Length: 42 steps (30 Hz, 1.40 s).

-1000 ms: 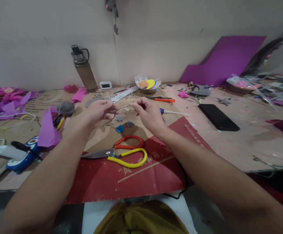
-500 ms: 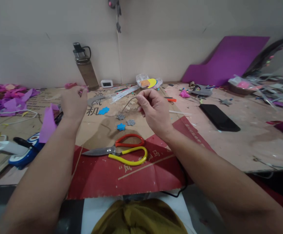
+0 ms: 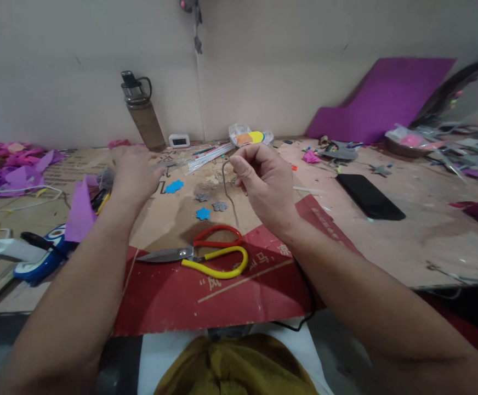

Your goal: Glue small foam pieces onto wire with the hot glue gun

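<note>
My right hand (image 3: 266,178) is closed in a pinch on one end of a thin grey cord-like strip (image 3: 225,178). The strip bends over and hangs down over the cardboard. To the left, my left hand (image 3: 136,173) reaches out palm down, slightly blurred, with thumb and fingers apart; nothing shows in it. Grey scraps (image 3: 106,178) lie beside it, partly covered. Between the hands lie blue flower cutouts, one farther back (image 3: 174,186) and one nearer (image 3: 203,213), and two glittery grey flowers, one at left (image 3: 201,196) and one at right (image 3: 220,206).
Scissors (image 3: 187,255) with red and yellow handles lie on the red cardboard (image 3: 231,302) in front. A bottle (image 3: 142,112) and small clock (image 3: 179,141) stand behind. The blue glue gun-like tool (image 3: 44,258) is left, a black phone (image 3: 369,197) right, near scraps.
My left hand has opened from a pinch and moved slightly right, turning palm down. The strip in my right hand has swung from slanting left to hanging downward.
</note>
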### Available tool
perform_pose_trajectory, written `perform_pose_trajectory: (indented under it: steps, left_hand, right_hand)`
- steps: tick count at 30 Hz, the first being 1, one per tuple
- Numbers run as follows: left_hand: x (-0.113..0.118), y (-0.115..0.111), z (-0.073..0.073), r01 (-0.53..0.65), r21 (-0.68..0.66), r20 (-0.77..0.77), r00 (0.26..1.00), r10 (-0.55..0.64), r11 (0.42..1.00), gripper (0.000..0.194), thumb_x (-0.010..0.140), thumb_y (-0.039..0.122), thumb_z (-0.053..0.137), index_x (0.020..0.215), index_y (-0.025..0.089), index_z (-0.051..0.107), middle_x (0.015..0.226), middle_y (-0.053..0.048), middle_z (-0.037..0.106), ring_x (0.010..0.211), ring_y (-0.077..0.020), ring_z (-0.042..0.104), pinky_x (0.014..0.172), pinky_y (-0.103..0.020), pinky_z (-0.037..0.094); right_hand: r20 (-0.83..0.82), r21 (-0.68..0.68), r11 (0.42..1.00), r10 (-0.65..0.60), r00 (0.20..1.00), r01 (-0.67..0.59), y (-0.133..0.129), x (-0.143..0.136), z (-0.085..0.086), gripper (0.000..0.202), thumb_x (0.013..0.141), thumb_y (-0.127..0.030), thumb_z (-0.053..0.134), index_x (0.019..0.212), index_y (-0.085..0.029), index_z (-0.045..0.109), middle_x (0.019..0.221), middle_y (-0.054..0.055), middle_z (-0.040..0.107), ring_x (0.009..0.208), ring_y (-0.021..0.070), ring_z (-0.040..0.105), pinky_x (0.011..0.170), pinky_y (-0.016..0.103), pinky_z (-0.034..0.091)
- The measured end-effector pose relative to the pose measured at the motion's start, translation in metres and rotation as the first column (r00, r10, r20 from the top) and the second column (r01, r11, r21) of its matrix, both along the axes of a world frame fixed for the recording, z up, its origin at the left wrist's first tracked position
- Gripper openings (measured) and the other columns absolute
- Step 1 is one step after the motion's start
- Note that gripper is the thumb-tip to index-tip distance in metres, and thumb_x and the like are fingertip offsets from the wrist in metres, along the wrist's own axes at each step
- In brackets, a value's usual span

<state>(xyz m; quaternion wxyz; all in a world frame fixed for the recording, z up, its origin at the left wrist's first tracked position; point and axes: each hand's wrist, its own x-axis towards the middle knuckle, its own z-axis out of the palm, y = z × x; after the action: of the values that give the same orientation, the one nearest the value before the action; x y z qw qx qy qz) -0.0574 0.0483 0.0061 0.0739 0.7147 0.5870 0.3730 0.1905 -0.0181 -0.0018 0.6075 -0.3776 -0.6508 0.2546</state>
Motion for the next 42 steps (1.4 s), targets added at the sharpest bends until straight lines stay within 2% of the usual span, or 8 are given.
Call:
perform_pose_trajectory:
  steps: [2,5,13,22,29,33,40,42]
  left_hand:
    - [0.027,-0.014,0.004,0.008,0.145,-0.004,1.000,-0.008,0.989,0.024,0.083,0.031,0.062,0.099,0.015,0.068,0.115,-0.012,0.066,0.117,-0.0261,0.050,0.109,-0.041,0.028]
    - [0.062,-0.033,0.002,0.273,-0.060,0.262,0.932,-0.249,0.960,0.037,0.091,0.048,0.048,0.101,0.018,0.069,0.104,-0.009,0.070,0.101,-0.0214,0.060,0.092,-0.034,0.045]
    - [0.069,-0.045,-0.004,0.709,-0.327,0.753,0.595,-0.281,0.625,0.032,0.074,0.048,0.072,0.076,0.016,0.065,0.057,0.002,0.049,0.046,-0.0064,0.041,0.047,-0.022,0.039]
    - [0.050,-0.023,-0.004,0.503,-0.310,0.673,0.716,-0.188,0.807,0.030,0.070,0.045,0.073,0.079,0.017,0.067,0.054,0.005,0.037,0.044,-0.0047,0.024,0.041,-0.022,0.017]
    - [0.039,-0.015,-0.015,0.322,-0.387,0.253,0.938,-0.236,0.864,0.030,0.071,0.048,0.071,0.065,0.019,0.065,0.050,0.004,0.042,0.047,-0.0081,0.030,0.046,-0.024,0.021]
    - [0.029,-0.006,-0.022,0.191,-0.348,0.033,0.981,-0.192,0.918,0.028,0.071,0.046,0.068,0.065,0.019,0.069,0.056,0.001,0.057,0.054,-0.0125,0.044,0.052,-0.025,0.029]
    - [0.026,0.002,-0.026,0.105,-0.336,-0.124,0.980,-0.154,0.936,0.024,0.071,0.042,0.067,0.061,0.020,0.070,0.061,-0.004,0.065,0.061,-0.0181,0.054,0.057,-0.027,0.032]
    - [0.028,0.002,-0.027,0.104,-0.340,-0.131,0.979,-0.157,0.934,0.024,0.072,0.042,0.066,0.062,0.020,0.070,0.061,-0.004,0.065,0.061,-0.0181,0.054,0.056,-0.027,0.031]
  right_hand:
    - [0.032,-0.002,1.000,-0.004,0.999,0.004,-0.001,-0.002,-0.001,0.032,0.089,-0.053,0.053,0.084,-0.021,0.055,0.076,0.000,0.053,0.071,0.0118,0.052,0.061,0.025,0.042]
    - [0.060,0.019,1.000,-0.001,0.998,0.000,-0.001,-0.002,-0.003,0.030,0.089,-0.050,0.055,0.083,-0.021,0.056,0.076,0.000,0.053,0.071,0.0119,0.052,0.063,0.026,0.043]
    - [0.084,0.023,0.997,-0.081,0.993,0.080,0.010,0.004,-0.008,0.027,0.090,-0.047,0.054,0.081,-0.022,0.054,0.075,0.001,0.053,0.071,0.0131,0.050,0.065,0.028,0.042]
    - [0.169,-0.038,0.996,-0.069,0.983,0.076,0.025,0.004,-0.023,0.020,0.088,-0.038,0.055,0.080,-0.020,0.057,0.073,0.001,0.057,0.071,0.0143,0.052,0.066,0.028,0.042]
    - [0.319,-0.175,0.976,-0.071,0.945,0.132,0.036,0.027,-0.032,0.022,0.087,-0.037,0.051,0.077,-0.019,0.056,0.068,-0.001,0.057,0.063,0.0134,0.051,0.062,0.027,0.038]
    - [0.554,-0.167,0.890,-0.270,0.787,0.423,0.031,0.062,-0.034,0.026,0.088,-0.041,0.050,0.083,-0.018,0.060,0.079,0.006,0.066,0.072,0.0182,0.058,0.065,0.029,0.039]
    - [0.889,-0.162,0.777,-0.152,0.432,0.609,0.033,0.077,-0.066,0.045,0.082,-0.047,0.058,0.099,-0.006,0.064,0.102,0.027,0.067,0.091,0.0318,0.065,0.072,0.036,0.045]
    - [0.868,-0.166,0.791,-0.166,0.467,0.589,0.037,0.076,-0.069,0.033,0.077,-0.033,0.061,0.097,-0.007,0.064,0.098,0.026,0.068,0.087,0.0317,0.065,0.070,0.036,0.046]
